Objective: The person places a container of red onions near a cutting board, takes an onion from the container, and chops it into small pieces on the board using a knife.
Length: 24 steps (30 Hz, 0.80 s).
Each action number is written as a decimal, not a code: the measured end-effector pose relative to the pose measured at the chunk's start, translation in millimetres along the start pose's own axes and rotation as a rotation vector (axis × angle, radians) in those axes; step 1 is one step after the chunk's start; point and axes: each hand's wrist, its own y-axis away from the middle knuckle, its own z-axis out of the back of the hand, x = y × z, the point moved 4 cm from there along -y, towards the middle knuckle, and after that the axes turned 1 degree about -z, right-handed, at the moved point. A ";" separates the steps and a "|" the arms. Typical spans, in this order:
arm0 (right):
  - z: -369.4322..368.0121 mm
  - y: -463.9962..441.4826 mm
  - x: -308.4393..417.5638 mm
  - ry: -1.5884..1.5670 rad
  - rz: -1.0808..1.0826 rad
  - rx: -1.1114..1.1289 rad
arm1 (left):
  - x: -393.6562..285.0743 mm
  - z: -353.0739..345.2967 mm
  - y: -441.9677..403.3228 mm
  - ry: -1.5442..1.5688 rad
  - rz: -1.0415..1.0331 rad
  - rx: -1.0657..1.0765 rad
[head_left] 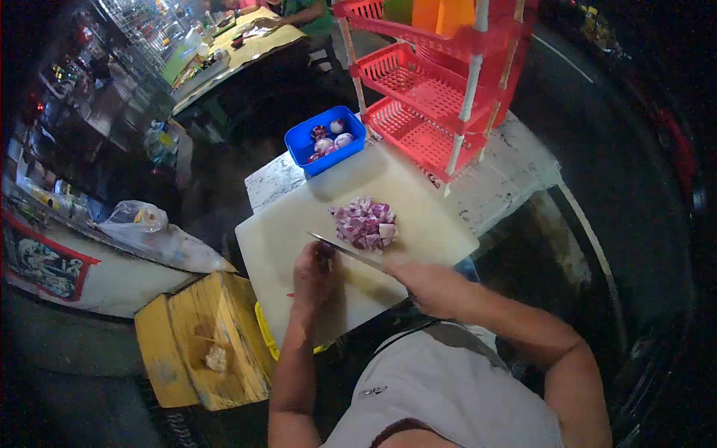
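Observation:
A white cutting board (269,246) lies in front of me, with a pile of chopped purple onion (364,222) near its middle. My right hand (411,278) is closed round the handle of a knife (347,251), whose blade points left below the pile. At the blade's tip, my left hand (314,270) has its fingers curled together over a dark reddish piece, perhaps onion, too shadowed to make out. Beyond the board's far edge a blue container (327,166) holds several whole onions (343,140). A small red bit lies by my left wrist.
A red tiered basket rack (418,82) stands behind the board on a white-topped table (515,160). Plastic bags (149,224) and a yellow wooden box (202,340) are at the left. At the upper left, a person in green (317,19) is beside another table (254,45).

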 end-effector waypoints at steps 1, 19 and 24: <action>-2.4 0.4 2.2 0.050 0.027 -0.001 | 2.7 -1.2 0.2 -0.050 -0.032 0.007; -11.3 -25.6 22.3 0.232 -0.004 0.176 | -1.8 3.4 -0.4 -0.160 -0.116 -0.036; -9.2 -30.8 17.5 0.135 0.012 0.117 | 8.0 0.6 3.6 -0.137 -0.119 -0.071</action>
